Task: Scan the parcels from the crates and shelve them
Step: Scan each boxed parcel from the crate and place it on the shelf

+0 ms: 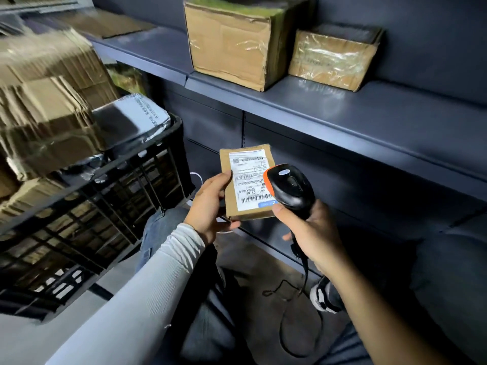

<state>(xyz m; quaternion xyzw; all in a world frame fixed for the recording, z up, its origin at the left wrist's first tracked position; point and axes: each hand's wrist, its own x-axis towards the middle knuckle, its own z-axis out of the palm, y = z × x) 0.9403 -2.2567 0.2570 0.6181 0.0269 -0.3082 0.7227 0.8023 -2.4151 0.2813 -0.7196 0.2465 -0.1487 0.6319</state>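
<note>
Nearest the camera, the left forearm in a pale ribbed sleeve (pixel 147 280) reaches up from the lower left, and the left hand (pixel 208 206) grips a small cardboard parcel (pixel 247 180) by its left edge and lower corner, thumb lying up the left side and fingers curled underneath. The right arm comes in bare from the lower right; the right hand (pixel 308 233) is clenched round the handle of a black barcode scanner (pixel 290 185) with an orange rim, its head tipped over the parcel's right edge and its cable (pixel 297 299) hanging down toward the floor. The parcel is held in the air between the crate and the shelving, just below the middle of the view, its long axis running up and down with a slight lean to the left, its labelled face turned toward the camera. The white shipping label (pixel 250 177) reads upside down, with one barcode near its bottom edge beside the scanner head. To the left stands a black plastic crate (pixel 110 201) heaped with cardboard boxes and a grey mailer bag (pixel 134 119). Beyond, on a dark metal shelf (pixel 342 109), sit a large taped carton (pixel 234 43) and, just beside it to the right, a smaller taped carton (pixel 334 56).
</note>
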